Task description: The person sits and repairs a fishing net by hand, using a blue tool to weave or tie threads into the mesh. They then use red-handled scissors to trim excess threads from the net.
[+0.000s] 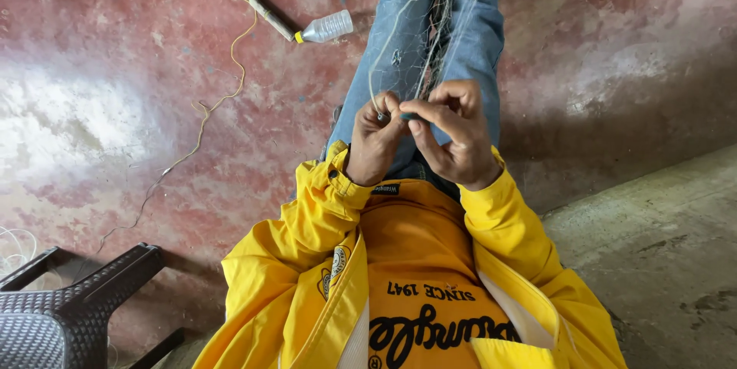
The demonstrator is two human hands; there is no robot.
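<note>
Pale netting (430, 23) lay over the jeans (468, 39); left hand (374, 142) pinched its cord, right hand (453, 138) gripped a dark netting needle (408, 116), apparently mid-knot; tightening probably needed steady tension.

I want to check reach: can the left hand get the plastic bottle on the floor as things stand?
Probably not at once: the left hand pinches netting, and the plastic bottle lies apart, past the knee; nothing blocks it.
</note>
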